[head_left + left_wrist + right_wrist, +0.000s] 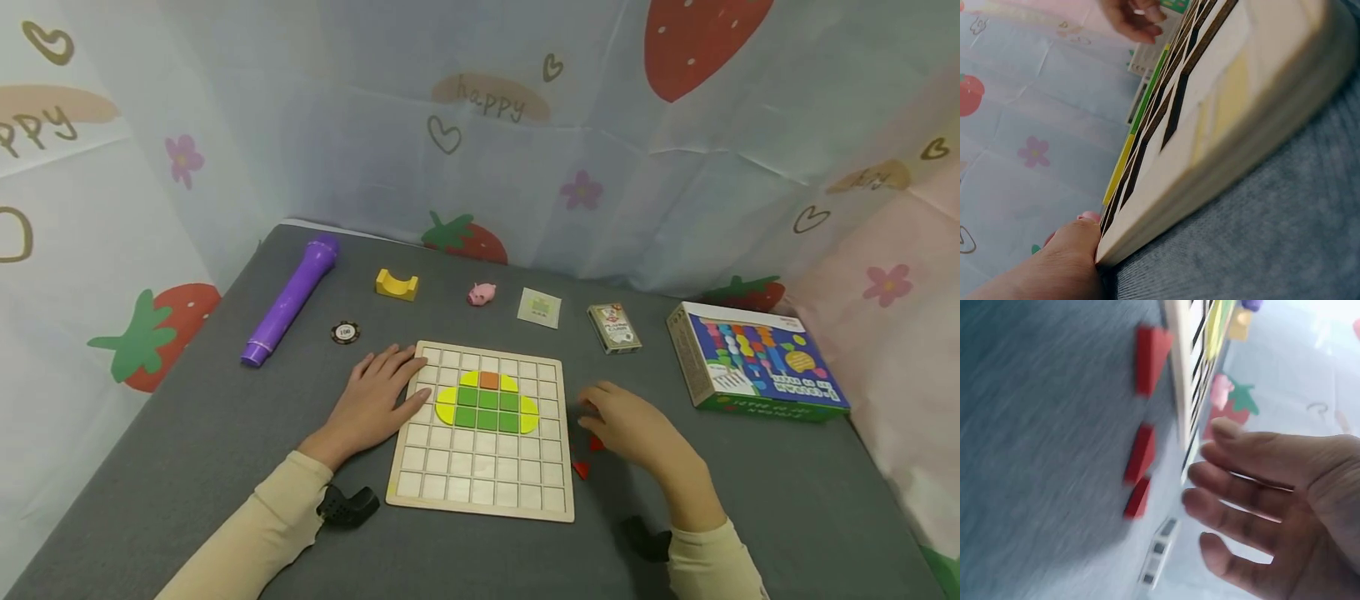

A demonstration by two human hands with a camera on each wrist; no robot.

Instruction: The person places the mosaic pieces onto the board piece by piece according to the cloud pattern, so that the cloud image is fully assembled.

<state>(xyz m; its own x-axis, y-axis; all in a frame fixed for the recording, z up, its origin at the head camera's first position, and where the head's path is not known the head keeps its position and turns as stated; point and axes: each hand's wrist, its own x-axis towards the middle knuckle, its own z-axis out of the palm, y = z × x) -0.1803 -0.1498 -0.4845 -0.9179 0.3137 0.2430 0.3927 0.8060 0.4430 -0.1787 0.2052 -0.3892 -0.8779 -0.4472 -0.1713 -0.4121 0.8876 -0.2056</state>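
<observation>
While left hand [375,400] rests flat on grid board [450,492], right hand [637,429] hovers open, seemingly over red pieces [581,469].

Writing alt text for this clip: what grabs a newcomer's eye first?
The wooden grid board at the table's centre, with its yellow, green and orange tile figure. The left hand rests flat on the board's left edge, while the right hand hovers over small red pieces beside its right edge. A purple toy microphone lies far left.
</observation>
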